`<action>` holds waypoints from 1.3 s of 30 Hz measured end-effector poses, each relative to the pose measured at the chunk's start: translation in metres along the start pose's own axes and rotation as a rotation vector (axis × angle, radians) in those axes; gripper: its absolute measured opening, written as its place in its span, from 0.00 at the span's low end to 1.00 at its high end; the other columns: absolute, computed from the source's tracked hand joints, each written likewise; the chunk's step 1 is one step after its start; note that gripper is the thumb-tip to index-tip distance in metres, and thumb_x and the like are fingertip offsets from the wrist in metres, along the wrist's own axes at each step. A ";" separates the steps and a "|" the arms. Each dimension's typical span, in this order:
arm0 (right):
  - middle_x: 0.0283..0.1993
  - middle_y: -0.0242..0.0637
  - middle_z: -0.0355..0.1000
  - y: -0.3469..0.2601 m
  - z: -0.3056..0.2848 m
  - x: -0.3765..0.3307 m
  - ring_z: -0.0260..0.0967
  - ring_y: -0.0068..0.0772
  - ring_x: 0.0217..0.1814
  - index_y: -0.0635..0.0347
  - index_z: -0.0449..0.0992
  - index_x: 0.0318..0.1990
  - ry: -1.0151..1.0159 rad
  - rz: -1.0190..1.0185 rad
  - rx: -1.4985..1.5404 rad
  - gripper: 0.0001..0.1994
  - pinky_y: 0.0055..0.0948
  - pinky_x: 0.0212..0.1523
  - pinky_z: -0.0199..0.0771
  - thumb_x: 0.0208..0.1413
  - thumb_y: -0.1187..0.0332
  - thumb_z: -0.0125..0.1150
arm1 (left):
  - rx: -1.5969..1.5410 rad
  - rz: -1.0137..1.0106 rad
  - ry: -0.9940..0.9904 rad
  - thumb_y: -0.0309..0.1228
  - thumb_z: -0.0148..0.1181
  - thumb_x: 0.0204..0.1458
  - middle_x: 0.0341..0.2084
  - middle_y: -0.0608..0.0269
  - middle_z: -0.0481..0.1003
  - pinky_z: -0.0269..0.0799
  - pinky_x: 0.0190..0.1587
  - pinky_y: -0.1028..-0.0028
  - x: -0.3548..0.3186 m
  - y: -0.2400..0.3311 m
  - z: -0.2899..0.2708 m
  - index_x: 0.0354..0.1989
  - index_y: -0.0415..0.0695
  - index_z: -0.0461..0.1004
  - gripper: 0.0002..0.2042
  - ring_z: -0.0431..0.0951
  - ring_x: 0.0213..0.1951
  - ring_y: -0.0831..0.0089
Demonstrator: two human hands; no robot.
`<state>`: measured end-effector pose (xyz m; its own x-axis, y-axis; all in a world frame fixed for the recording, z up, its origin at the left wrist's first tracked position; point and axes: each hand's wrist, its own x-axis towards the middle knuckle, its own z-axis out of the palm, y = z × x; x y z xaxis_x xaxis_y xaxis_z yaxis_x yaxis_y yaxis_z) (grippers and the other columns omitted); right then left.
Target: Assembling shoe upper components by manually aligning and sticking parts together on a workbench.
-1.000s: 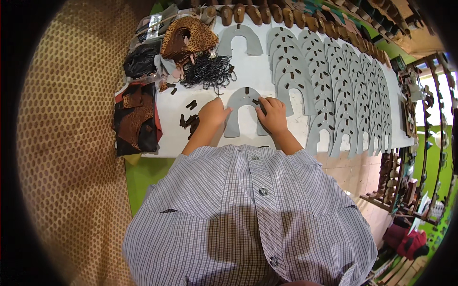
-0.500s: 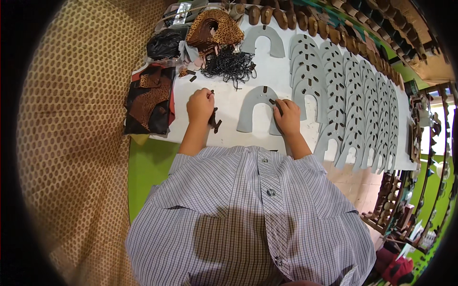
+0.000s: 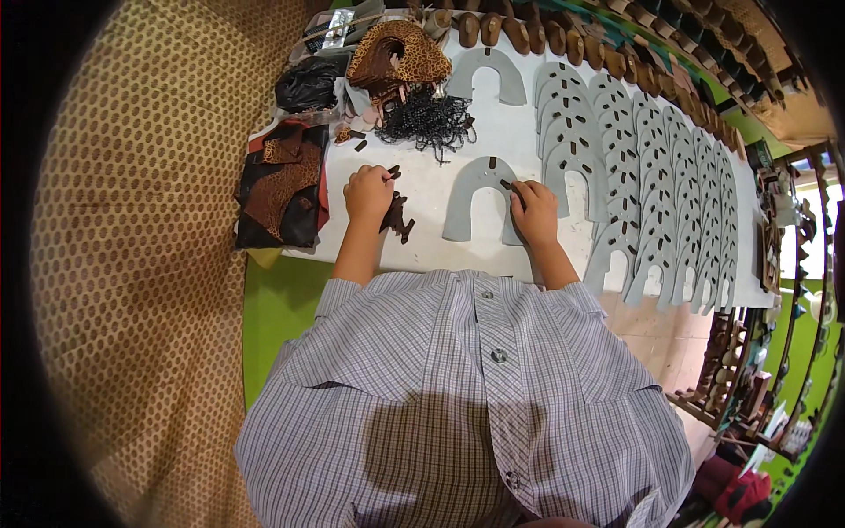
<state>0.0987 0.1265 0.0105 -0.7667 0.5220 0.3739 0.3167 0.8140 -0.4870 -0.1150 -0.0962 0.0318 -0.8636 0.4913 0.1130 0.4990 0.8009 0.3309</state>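
Observation:
A grey U-shaped shoe upper piece (image 3: 466, 195) lies flat in front of me on the white table. One dark brown strip (image 3: 493, 162) sits at the top of its curve, another on its right side. My right hand (image 3: 535, 211) rests over that right side, fingertips at the strip there. To the left, my left hand (image 3: 368, 190) is closed, pinching a small dark brown strip (image 3: 393, 172) between thumb and finger. Beside that hand lies a small heap of loose dark strips (image 3: 398, 218).
Overlapping rows of grey U-shaped pieces (image 3: 616, 176) cover the table's right side. Another lone piece (image 3: 480, 66) lies farther back. At the left are leopard-print material (image 3: 396, 57), tangled black cord (image 3: 427, 123) and leather scraps (image 3: 286, 189). Wooden shoe lasts (image 3: 554, 37) line the far edge.
My left hand has lifted slightly from the heap, and the strip in its fingers shows more clearly. My right hand remains at the right side of the grey piece. The view has shifted slightly.

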 end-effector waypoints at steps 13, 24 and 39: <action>0.39 0.38 0.71 -0.004 -0.001 0.002 0.66 0.42 0.43 0.56 0.76 0.40 0.018 -0.013 -0.005 0.12 0.39 0.46 0.63 0.47 0.68 0.58 | 0.121 0.107 0.068 0.31 0.60 0.43 0.38 0.69 0.71 0.59 0.44 0.60 0.001 0.013 0.002 0.27 0.51 0.75 0.03 0.69 0.43 0.66; 0.39 0.38 0.70 -0.005 -0.001 0.000 0.66 0.43 0.43 0.55 0.76 0.40 0.022 -0.006 -0.024 0.11 0.38 0.45 0.63 0.47 0.69 0.58 | -0.225 0.720 -0.001 0.29 0.60 0.41 0.50 0.65 0.66 0.54 0.53 0.59 -0.001 0.084 0.034 0.30 0.53 0.76 0.07 0.62 0.53 0.62; 0.40 0.33 0.70 -0.004 -0.003 0.001 0.65 0.37 0.46 0.53 0.75 0.41 0.003 0.017 -0.030 0.12 0.38 0.49 0.60 0.46 0.68 0.57 | -0.058 0.394 -0.085 0.40 0.64 0.37 0.49 0.63 0.68 0.49 0.49 0.58 -0.022 0.105 0.021 0.22 0.47 0.76 0.10 0.60 0.54 0.64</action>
<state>0.0977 0.1246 0.0152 -0.7595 0.5363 0.3682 0.3461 0.8124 -0.4692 -0.0422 -0.0159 0.0445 -0.5970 0.7852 0.1644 0.7834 0.5266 0.3300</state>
